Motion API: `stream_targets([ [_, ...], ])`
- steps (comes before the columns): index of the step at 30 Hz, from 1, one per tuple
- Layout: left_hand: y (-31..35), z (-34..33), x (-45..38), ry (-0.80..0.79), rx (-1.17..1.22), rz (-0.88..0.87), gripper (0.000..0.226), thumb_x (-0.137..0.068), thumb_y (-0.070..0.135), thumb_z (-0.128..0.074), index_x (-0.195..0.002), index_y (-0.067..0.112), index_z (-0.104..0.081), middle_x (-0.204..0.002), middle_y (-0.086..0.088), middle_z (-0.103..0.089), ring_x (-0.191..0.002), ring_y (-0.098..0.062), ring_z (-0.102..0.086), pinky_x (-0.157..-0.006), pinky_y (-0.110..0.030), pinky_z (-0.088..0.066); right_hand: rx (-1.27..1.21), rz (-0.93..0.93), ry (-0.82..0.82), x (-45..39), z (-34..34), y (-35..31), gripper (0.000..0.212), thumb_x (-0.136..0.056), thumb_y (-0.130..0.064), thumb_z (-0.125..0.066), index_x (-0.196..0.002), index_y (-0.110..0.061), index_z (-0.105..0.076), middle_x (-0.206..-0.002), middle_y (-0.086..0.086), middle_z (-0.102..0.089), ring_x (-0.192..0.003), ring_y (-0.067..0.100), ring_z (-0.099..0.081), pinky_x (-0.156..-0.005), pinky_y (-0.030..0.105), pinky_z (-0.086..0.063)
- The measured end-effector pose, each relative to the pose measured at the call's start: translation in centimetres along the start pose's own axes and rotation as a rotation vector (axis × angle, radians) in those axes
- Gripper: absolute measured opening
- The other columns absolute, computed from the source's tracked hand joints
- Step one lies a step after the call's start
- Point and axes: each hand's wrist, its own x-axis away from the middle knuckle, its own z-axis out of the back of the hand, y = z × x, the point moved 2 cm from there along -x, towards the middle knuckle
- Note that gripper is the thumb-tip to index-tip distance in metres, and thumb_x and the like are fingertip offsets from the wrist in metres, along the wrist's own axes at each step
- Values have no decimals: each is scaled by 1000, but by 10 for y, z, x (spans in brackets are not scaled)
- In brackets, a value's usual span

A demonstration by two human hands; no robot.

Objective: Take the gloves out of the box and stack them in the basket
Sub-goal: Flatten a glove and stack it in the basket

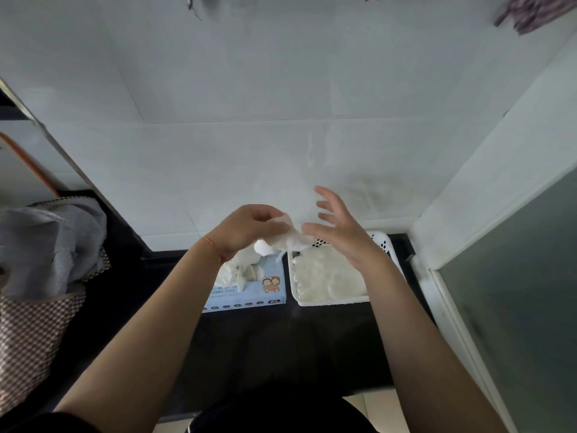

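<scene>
A white tiled wall (249,89) is filling most of the view, meeting a dark counter (312,339) that is running across the lower part. At the left, a checked bag (28,339) is standing on the counter's end with grey cloth (53,245) bulging out of its top. At the right, a frosted glass door (515,292) is standing in a white frame.

A white basket (387,245) with holes in its wall is sitting on the counter against the wall, and a pile of pale gloves (327,273) is lying flat inside it, covering its floor. Just beside it on the left, a light blue box (268,295) with a cartoon picture is lying flat, and more white gloves (243,270) are spilling out of its top opening.

Both arms are reaching forward over the counter. The left hand (249,229) is hovering above the box with its fingers curled, pinching one end of a white glove (290,239) that is stretching across towards the basket. The right hand (337,226) is hovering above the basket's far left corner, its fingers spread apart and straight, with the thumb lying against the glove's other end; it is gripping nothing. A thin red string (215,248) is circling the left wrist.
</scene>
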Motion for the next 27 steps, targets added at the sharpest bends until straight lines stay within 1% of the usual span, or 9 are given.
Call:
stream_targets([
  [2,9,-7,2,-85,-151,5,10,-91,23,-69,-95,18,-76,-82,6,-70,-78,-8,-63,-81,-24,-47,102,53,-153,3,-3,-4,59,-84,-35,-76,-132,-54,-47,-147,-21,-37,-137,3,-34,-103,29,-39],
  [4,15,-12,3,-108,-224,15,13,-90,25,-70,-100,23,-78,-94,8,-74,-92,-11,-67,-90,-24,-49,177,47,-262,2,-6,-7,46,-83,-37,-76,-124,-47,-58,-140,-25,-46,-134,-2,-39,-103,27,-40],
  [7,17,-14,6,-71,-218,-2,13,-90,21,-68,-96,23,-79,-95,3,-75,-94,-16,-68,-89,-29,-52,253,-15,-268,0,-5,-5,25,-83,-33,-77,-104,-26,-67,-97,-23,-65,-94,-2,-60,-84,24,-45],
  [9,16,-12,7,-47,-163,-1,15,-91,16,-65,-95,21,-79,-93,4,-76,-86,-10,-68,-79,-24,-53,284,-45,-262,0,-4,-2,18,-83,-25,-77,-92,-15,-65,-76,-14,-60,-72,6,-56,-72,26,-43],
  [13,4,-6,6,68,-109,39,19,-90,7,-62,-94,15,-79,-88,1,-75,-73,-5,-63,-69,-18,-50,285,-67,-223,0,3,5,16,-83,-20,-77,-90,-12,-64,-82,2,-65,-75,14,-58,-72,30,-43],
  [18,-24,3,-3,250,-222,50,12,-90,13,-67,-96,17,-77,-83,4,-72,-70,-1,-61,-74,-19,-46,189,-39,71,-3,20,0,19,-82,-17,-78,-80,-16,-59,-68,-5,-54,-56,7,-48,-54,14,-39],
  [20,-32,0,-5,256,-243,61,7,-90,17,-69,-94,16,-75,-80,6,-69,-72,-3,-59,-74,-19,-43,144,-2,126,-3,24,-2,17,-83,-17,-78,-83,-15,-61,-71,-5,-56,-60,7,-50,-57,15,-42],
  [23,-37,-11,-8,229,-263,79,4,-85,20,-76,-86,21,-73,-79,11,-67,-73,-1,-59,-72,-16,-42,177,80,127,-3,23,-9,12,-85,-14,-75,-86,-12,-63,-75,-1,-60,-60,0,-52,-60,11,-43],
  [27,-30,-29,-19,201,-190,-6,24,-76,28,-83,-98,31,-72,-98,17,-69,-95,11,-59,-74,-2,-39,289,128,68,-4,13,-16,7,-87,-14,-72,-92,-11,-68,-87,10,-72,-74,13,-64,-67,18,-49],
])
